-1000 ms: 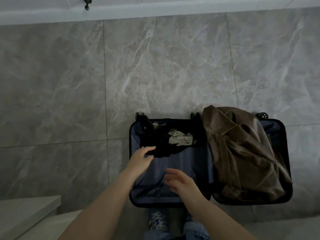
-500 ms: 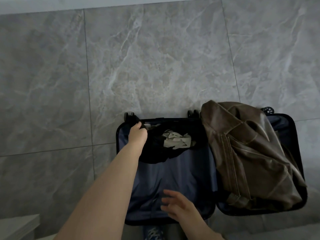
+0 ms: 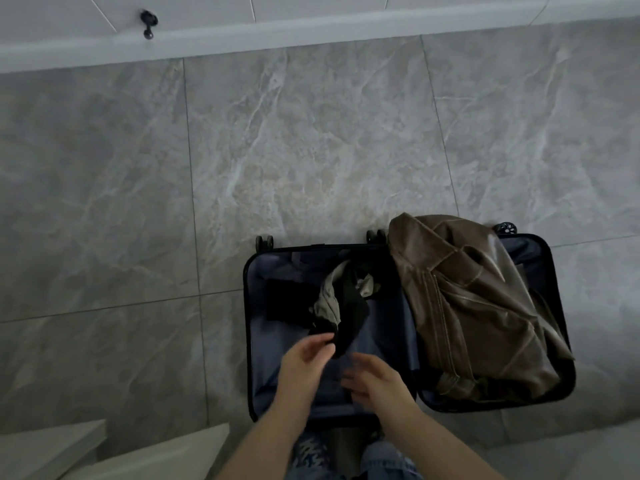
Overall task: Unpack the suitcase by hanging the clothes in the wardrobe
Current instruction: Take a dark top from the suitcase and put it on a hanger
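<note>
Left hand (image 3: pixel 304 358) pinching black-and-olive crumpled garment (image 3: pixel 341 306); right hand (image 3: pixel 375 379) loose, empty. Thin pinch risks slipping mid-lift.

I stand on a grey marble-look tile floor (image 3: pixel 311 150) with thin dark grout lines. My black suitcase (image 3: pixel 248 341) lies open flat on it, both halves down, wheels pointing toward the white baseboard (image 3: pixel 311 32) at the far wall.

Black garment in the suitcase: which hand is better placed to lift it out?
Left. The left hand already pinches the black garment at its near end; the right hand hovers open beside it, holding nothing.
</note>
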Available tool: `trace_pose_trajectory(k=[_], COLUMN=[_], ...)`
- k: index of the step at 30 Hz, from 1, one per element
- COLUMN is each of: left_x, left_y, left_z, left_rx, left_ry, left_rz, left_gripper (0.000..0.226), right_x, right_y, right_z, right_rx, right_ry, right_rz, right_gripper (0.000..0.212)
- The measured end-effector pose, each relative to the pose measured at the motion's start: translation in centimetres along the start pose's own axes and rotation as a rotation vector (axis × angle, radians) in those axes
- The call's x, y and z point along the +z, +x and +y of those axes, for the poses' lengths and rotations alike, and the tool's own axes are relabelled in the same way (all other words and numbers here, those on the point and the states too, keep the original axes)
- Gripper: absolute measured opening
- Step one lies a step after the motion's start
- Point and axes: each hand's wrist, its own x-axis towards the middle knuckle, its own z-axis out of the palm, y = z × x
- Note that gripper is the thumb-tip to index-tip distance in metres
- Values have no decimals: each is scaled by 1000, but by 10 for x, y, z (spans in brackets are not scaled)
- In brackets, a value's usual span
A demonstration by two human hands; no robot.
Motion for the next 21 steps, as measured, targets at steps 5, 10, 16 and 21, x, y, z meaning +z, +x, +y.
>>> trace_pose_trajectory(k=[5, 10, 16, 21], left_x=[0, -3, 11, 5], left_y=[-102, -188, -254, -303], left_z=[30, 62, 99, 129], left_rx=[-151, -122, -454, -499], left_ry=[-257, -92, -367, -333], left_rz=[-131, -258, -93, -222], left_gripper=[11, 27, 15, 56], right_x=[-10, -15, -22, -33], right_y=[-59, -113, -185, -293], right_z=[-22, -17, -15, -29], right_rx=[316, 233, 175, -42], right_ry=[376, 509, 499, 411], right_rz=[-165, -58, -38, -85], right_gripper=[46, 36, 39, 27])
